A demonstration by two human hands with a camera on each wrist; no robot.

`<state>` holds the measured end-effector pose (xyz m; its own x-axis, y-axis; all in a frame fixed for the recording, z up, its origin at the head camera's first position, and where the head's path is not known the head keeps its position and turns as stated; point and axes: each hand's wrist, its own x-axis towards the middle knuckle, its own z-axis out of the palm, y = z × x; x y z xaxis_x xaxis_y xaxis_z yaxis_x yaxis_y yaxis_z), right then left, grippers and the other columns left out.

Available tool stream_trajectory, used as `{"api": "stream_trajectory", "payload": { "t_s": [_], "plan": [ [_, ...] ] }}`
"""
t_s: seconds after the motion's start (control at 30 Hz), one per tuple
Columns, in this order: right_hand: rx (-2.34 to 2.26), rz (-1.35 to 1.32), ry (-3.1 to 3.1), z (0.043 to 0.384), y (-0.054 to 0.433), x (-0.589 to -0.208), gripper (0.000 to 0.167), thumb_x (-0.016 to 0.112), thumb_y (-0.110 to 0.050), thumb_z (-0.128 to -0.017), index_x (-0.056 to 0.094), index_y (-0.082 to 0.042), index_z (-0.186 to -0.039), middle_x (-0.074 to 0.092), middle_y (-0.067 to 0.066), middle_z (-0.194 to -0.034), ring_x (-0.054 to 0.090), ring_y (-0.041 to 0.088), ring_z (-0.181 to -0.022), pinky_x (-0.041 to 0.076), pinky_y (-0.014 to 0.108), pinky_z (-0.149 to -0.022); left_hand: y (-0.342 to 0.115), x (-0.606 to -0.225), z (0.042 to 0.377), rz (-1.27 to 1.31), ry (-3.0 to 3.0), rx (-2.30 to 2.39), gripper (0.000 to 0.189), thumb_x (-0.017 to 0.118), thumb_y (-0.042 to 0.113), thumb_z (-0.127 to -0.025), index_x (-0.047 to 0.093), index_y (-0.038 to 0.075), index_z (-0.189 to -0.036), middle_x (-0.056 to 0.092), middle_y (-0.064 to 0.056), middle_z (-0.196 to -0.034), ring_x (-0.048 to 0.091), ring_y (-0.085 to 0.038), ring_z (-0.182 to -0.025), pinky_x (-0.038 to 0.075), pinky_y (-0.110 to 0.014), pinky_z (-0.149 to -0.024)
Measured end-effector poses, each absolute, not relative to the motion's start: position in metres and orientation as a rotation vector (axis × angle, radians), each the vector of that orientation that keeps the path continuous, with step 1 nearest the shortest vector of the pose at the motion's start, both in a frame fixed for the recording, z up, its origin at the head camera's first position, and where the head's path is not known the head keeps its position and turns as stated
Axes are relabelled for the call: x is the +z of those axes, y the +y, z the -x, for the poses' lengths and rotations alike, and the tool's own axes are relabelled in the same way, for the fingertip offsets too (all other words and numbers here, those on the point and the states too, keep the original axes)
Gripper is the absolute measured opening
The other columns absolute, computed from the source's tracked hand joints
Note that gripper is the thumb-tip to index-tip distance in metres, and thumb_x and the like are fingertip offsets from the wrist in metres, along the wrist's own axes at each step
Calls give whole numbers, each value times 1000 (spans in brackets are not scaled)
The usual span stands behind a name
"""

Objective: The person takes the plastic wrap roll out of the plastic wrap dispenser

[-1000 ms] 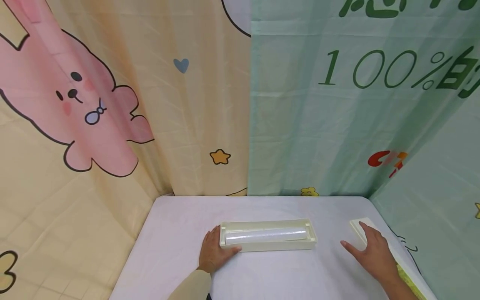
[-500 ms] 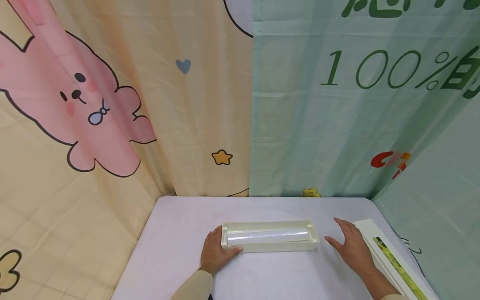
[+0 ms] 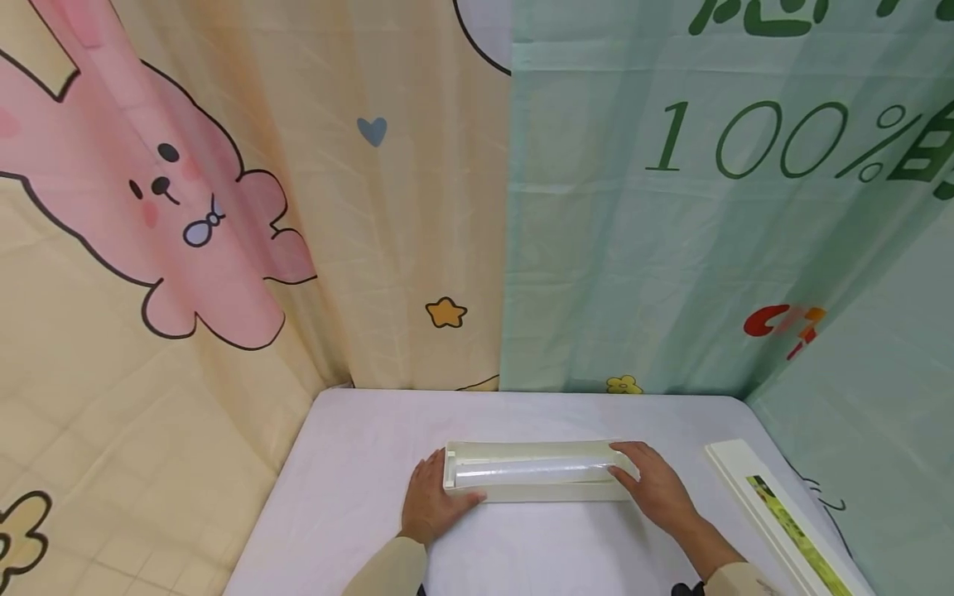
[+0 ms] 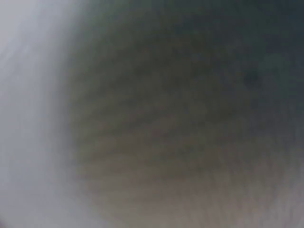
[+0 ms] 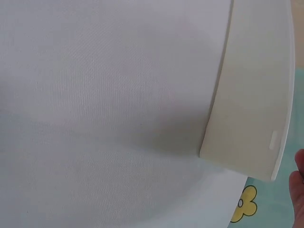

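Observation:
A long cream plastic cling film dispenser box (image 3: 544,494) lies lidless on the table, a clear roll of film (image 3: 532,472) inside it. At its left end my left hand (image 3: 436,497) holds the box, thumb along the front wall and fingers around the far side. Over the right end, my right hand (image 3: 654,484) has thumb and fingers spread apart, fingertips right at the back rim and thumb by the roll's end. In the right wrist view, the box's front wall (image 5: 249,90) shows, with a few fingers (image 5: 298,190) at the edge. The left wrist view is a dark blur.
The long white lid (image 3: 734,459) with a yellow-green label lies slanted at the table's right edge. A white cloth covers the table (image 3: 522,550). Printed curtains (image 3: 402,207) hang close behind and on both sides.
My right hand has moved left from the lid to the right end of the box, uncovering the lid. The left hand has stayed on the box's left end.

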<state>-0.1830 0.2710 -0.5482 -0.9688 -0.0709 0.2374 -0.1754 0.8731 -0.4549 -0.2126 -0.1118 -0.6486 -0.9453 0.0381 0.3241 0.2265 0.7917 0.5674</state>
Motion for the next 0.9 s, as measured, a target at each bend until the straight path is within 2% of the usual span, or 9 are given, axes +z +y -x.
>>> {"api": "stream_trajectory", "payload": {
  "t_s": [0.17,0.43,0.63,0.9],
  "plan": [
    [740,-226,-2846,189,260,-554,40,79,-20,-89,67,-13,-127,69,7,-126,66,32,-120,55,53,-103,-113,-651,213,203,-2696,-884,108,81,70,-65,50,3,-144,62,-18,-139,57,-35,-133,38,-53,-122],
    [862,-245,-2913,196,249,-559,36,78,-21,-89,70,-14,-124,70,5,-125,65,31,-121,54,54,-105,-113,-654,213,211,-2690,-864,106,81,71,-65,52,5,-143,64,-15,-138,58,-32,-132,39,-52,-121],
    [952,-180,-3009,205,242,-565,29,77,-23,-90,72,-19,-119,71,1,-124,64,29,-123,53,54,-108,-114,-655,213,222,-2674,-838,106,80,74,-65,53,6,-142,65,-13,-136,60,-31,-130,42,-52,-119],
    [1024,-156,-3068,217,232,-568,34,80,-31,-87,71,-20,-118,69,4,-131,59,34,-130,48,58,-111,-113,-652,214,203,-2714,-871,105,79,74,-67,51,9,-145,63,-11,-139,57,-30,-134,38,-52,-122]
  ]
}}
